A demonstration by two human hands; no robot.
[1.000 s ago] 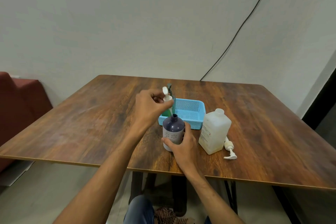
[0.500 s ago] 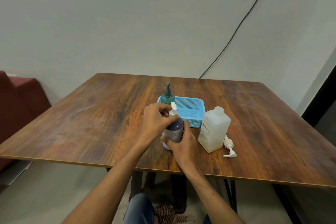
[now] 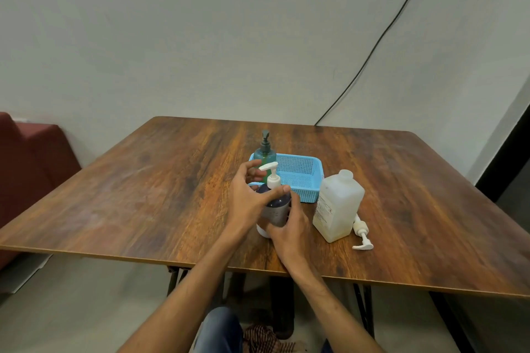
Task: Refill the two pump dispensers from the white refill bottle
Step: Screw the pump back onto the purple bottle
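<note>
While my right hand [image 3: 289, 226] gripped the dark dispenser [image 3: 276, 208] to steady it, my left hand [image 3: 248, 200] pinched its white pump [image 3: 272, 178], probably screwing it on; white refill bottle [image 3: 337, 206] stood at its 3 o'clock.

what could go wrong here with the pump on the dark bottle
The left hand grips the white pump on the dark bottle; if it seats crooked, it may leak. The white refill bottle stands close beside the right hand; a bump could tip it, and I cannot tell whether it is capped.
</note>
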